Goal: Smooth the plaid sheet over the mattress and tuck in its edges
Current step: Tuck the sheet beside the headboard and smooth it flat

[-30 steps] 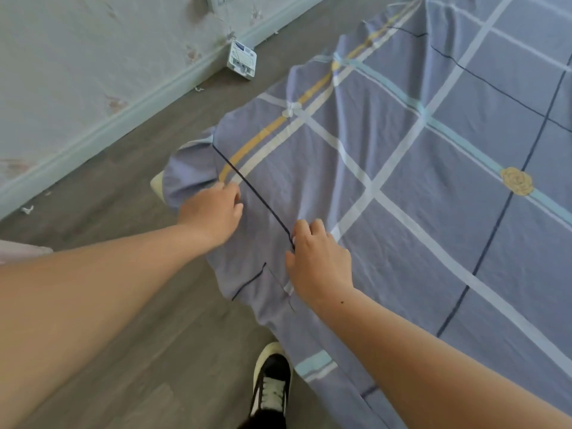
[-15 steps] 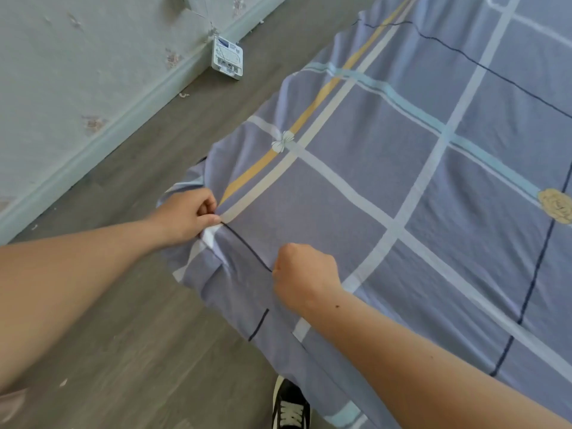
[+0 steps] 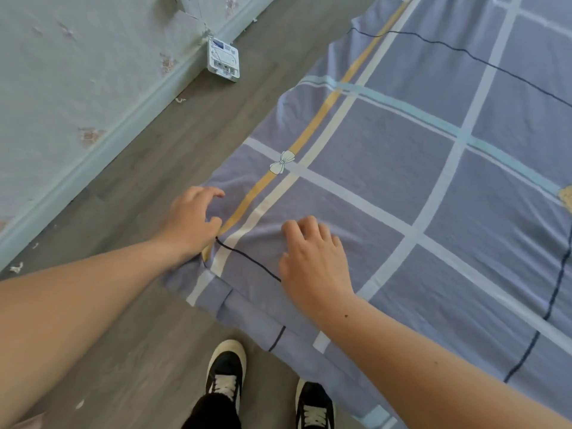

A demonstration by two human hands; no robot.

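The plaid sheet (image 3: 387,187) lies spread over the mattress, which is hidden beneath it, and both hands work at its near corner. The left hand (image 3: 192,224) sits at the very edge of the corner, fingers and thumb bent like a claw onto the cloth; whether it nips any cloth between them cannot be told. The right hand (image 3: 312,258), just beside it toward the middle of the bed, rests palm down with fingertips pressing and holds nothing. Small creases fan out between the two hands, and below the wrists a loose fold (image 3: 247,308) hangs over the side toward the floor (image 3: 148,168). The step looks to be flattening this corner before tucking. To do it well, the right hand should probably pin the cloth while the left draws the edge outward and down, so the creases run out past the left hand rather than bunch. The yellow stripe (image 3: 312,125) ahead of the left hand is a fair guide: keep it straight. The hanging fold should go under flat, not wadded.
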